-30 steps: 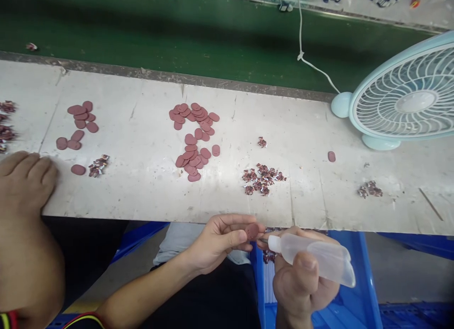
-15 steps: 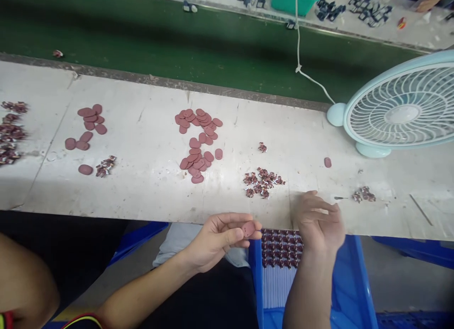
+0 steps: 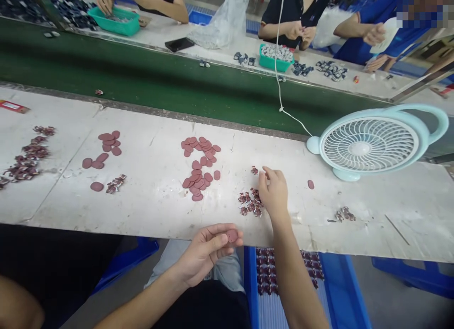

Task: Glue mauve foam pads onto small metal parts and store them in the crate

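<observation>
My left hand (image 3: 207, 251), just off the near table edge, pinches a flat reddish-brown oval disc (image 3: 232, 235) with small holes between thumb and fingers. Over the table, my right hand (image 3: 275, 192) reaches above the right side of a cluster of small brown-and-white figure pieces (image 3: 250, 202). Its thumb and forefinger are drawn close together; a dark bit shows at the tips, too small to name. One single figure piece (image 3: 254, 169) lies just left of those fingertips. A loose pile of similar discs (image 3: 198, 180) is spread to the left.
Below the table edge, a blue crate (image 3: 345, 291) holds rows of brown pieces. A light-blue fan (image 3: 360, 149) stands at right, its cord crossing the green belt (image 3: 170, 85). More discs (image 3: 97, 164) and pieces lie left. Across the belt, other people work around green baskets (image 3: 118, 24).
My right hand has moved left and forward from the table edge to the figure pieces. My left hand still holds the disc. The view has tilted up, showing people opposite.
</observation>
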Demonstrator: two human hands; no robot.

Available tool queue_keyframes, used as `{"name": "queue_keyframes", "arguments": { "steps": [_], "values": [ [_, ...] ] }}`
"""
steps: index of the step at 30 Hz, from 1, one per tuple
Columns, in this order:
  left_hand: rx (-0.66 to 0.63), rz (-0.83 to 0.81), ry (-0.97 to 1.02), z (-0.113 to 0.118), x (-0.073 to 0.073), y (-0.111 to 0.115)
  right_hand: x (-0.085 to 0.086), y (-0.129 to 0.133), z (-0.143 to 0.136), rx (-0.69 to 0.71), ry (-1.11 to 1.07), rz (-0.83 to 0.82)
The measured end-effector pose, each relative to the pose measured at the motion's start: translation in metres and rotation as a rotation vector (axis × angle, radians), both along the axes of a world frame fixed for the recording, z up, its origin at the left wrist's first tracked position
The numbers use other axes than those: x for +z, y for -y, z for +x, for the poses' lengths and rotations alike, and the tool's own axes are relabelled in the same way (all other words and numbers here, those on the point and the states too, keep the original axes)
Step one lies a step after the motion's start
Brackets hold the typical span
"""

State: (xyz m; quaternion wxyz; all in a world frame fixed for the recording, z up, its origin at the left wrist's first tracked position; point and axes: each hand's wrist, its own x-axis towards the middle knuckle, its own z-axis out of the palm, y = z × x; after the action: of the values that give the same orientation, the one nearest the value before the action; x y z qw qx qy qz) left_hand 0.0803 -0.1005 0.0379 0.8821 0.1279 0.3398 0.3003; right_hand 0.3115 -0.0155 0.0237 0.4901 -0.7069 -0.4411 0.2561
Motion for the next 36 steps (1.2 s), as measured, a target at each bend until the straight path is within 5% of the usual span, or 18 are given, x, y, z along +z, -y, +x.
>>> {"name": "queue_keyframes", "arguments": {
  "steps": [3, 6, 12, 16, 18, 24, 36],
  "values": [
    [0.026, 0.008, 0.009, -0.001, 0.001, 0.001, -0.005, -0.028, 0.003, 0.025, 0.154, -0.051],
    [0.057, 0.006, 0.007, -0.005, 0.0, 0.002, 0.001, -0.023, 0.003, 0.045, 0.184, -0.08],
    [0.068, 0.068, -0.059, -0.009, -0.002, 0.0, 0.031, 0.067, -0.015, 0.161, -0.12, -0.13],
    [0.035, 0.135, -0.103, -0.004, -0.005, 0.0, 0.035, 0.128, -0.043, 0.244, -0.607, -0.208],
    [0.018, 0.162, -0.106, -0.001, -0.006, 0.001, 0.035, 0.143, -0.056, 0.203, -0.675, -0.218],
    [-0.008, 0.21, -0.046, 0.006, -0.01, 0.005, 0.035, 0.147, -0.071, 0.128, -0.594, -0.209],
    [0.002, 0.237, -0.146, 0.005, -0.01, 0.006, 0.034, 0.141, -0.063, 0.233, -0.655, -0.28]
  ]
}}
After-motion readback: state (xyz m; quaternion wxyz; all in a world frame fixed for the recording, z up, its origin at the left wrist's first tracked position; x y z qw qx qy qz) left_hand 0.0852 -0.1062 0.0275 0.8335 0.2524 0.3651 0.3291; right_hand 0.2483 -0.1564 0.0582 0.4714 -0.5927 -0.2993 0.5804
